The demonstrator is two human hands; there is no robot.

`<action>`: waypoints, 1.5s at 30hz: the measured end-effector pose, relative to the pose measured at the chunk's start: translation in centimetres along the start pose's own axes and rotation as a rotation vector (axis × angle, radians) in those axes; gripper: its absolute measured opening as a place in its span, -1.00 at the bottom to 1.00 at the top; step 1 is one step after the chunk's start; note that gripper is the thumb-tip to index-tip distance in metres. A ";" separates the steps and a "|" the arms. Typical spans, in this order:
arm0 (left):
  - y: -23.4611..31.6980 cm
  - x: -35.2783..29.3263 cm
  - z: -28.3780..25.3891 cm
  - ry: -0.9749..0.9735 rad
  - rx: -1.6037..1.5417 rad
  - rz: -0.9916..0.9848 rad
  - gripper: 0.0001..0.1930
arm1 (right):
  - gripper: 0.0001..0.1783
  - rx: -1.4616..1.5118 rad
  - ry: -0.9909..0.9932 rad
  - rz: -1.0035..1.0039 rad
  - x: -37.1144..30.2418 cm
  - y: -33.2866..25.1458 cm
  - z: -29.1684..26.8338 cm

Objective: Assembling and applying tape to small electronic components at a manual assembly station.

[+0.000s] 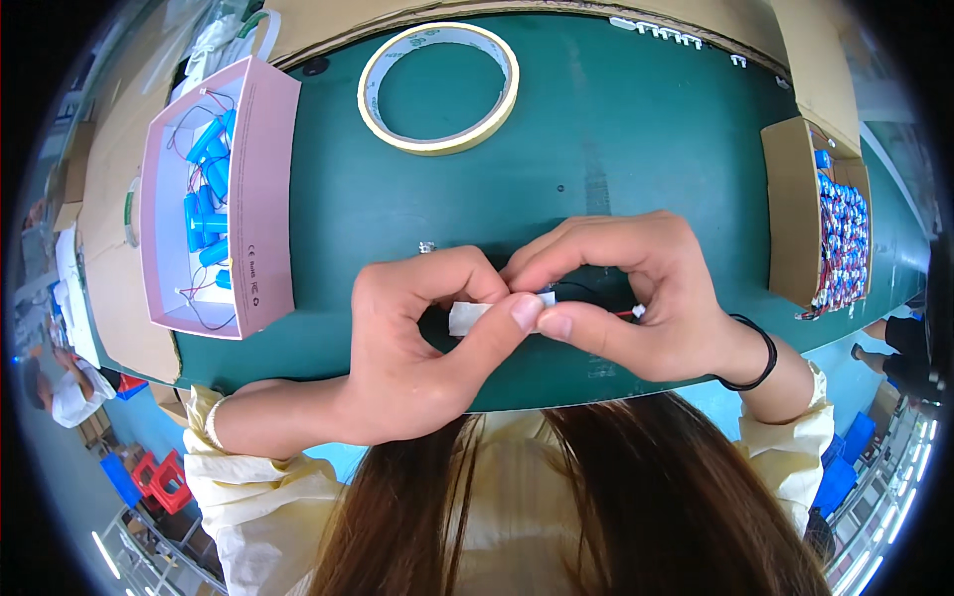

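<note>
My left hand (412, 348) is closed, with thumb and forefinger pinching a short strip of pale masking tape (465, 319). My right hand (641, 298) is closed beside it, and the two thumb tips meet at the tape. Between the fingertips a bit of a small blue battery (546, 289) shows, mostly hidden by my fingers. From it a black wire and a red wire (623, 315) run under my right hand to a small white connector (639, 311). A small clear or metallic piece (426, 246) lies on the green table just beyond my left hand.
A pink box (268, 199) of loose blue wired batteries stands at the left. A big roll of masking tape (373, 114) lies at the back. At the right, a cardboard box (790, 214) holds densely packed blue batteries. White connectors (668, 35) line the table's far edge.
</note>
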State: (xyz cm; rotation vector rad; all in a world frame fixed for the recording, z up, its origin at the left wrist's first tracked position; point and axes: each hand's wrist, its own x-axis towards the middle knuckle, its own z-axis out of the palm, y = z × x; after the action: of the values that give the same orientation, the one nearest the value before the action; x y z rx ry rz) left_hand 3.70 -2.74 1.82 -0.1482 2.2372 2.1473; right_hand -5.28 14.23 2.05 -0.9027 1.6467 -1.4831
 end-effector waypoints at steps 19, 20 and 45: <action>-0.3 0.1 -0.5 -0.046 0.272 0.484 -0.92 | -0.87 0.171 0.053 -0.007 -0.2 0.3 0.5; -0.3 0.1 -0.4 -0.039 0.290 0.504 -0.91 | -0.87 0.163 0.050 -0.017 -0.2 0.4 0.5; -1.4 0.5 0.4 0.100 0.473 0.987 -0.82 | -0.89 0.091 0.072 -0.022 -0.2 0.2 0.7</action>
State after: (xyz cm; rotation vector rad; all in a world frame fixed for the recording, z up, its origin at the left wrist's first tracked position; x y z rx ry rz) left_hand 3.34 -2.47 0.36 1.0879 3.2106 1.7574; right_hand -4.56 14.08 1.77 -0.8283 1.6110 -1.6085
